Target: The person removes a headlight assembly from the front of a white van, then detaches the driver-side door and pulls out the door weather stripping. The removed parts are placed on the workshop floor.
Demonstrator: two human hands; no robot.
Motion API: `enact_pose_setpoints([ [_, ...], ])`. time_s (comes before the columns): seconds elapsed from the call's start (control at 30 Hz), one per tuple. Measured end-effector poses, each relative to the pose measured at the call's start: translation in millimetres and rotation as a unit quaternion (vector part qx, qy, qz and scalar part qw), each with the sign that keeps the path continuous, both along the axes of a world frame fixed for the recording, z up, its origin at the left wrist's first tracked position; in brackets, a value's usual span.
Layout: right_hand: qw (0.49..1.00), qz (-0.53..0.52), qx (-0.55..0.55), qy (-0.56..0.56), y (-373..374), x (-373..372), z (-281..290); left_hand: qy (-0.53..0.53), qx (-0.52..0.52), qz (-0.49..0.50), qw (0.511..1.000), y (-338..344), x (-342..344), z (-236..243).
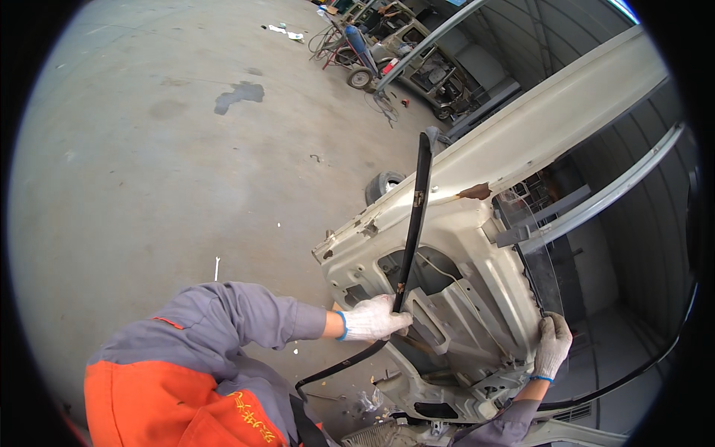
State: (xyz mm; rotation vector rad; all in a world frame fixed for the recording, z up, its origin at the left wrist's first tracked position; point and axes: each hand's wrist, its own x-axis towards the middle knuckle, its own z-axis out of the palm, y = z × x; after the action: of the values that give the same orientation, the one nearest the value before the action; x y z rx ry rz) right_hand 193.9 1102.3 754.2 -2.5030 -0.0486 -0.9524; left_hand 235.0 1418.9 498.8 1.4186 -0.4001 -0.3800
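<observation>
My left hand (375, 319), in a white knitted glove with a blue cuff, is closed around a long black trim strip (412, 242) with rusty patches. The strip stands up past the hand and bends away below it toward my legs. Beside it is a cream car door (477, 287), its inner panel bare and its openings exposed. On the right, my gloved right hand (553, 345) is bent over the door's window edge, next to the clear glass (550, 279). Its fingertips partly hide a thin black seal along that edge.
A wrench (217, 268) lies on the grey floor at left, with a dark stain (238, 96) farther off. Behind the door sits a tyre (383, 186). A stripped vehicle (432, 67) and a wheeled cart with a blue cylinder (357, 45) stand at the back.
</observation>
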Motion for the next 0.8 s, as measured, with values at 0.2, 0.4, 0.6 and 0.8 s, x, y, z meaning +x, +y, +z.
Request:
enact_pose_setpoints([
  [0.2,0.988,-0.074,-0.076,-0.114,32.4,11.1,-15.9,0.011,0.001,-0.015,1.0,14.3,-0.7,14.0],
  [0.4,0.952,-0.084,-0.182,-0.229,28.4,5.6,-27.8,0.015,0.013,-0.01,1.0,12.5,-11.3,33.1],
  [0.6,0.951,-0.078,-0.145,-0.262,27.3,10.1,-35.3,0.005,0.011,-0.01,1.0,8.9,-7.3,27.9],
  [0.8,0.944,-0.082,-0.144,-0.286,35.1,15.8,-33.9,-0.013,0.006,0.017,1.0,3.4,-6.7,20.1],
])
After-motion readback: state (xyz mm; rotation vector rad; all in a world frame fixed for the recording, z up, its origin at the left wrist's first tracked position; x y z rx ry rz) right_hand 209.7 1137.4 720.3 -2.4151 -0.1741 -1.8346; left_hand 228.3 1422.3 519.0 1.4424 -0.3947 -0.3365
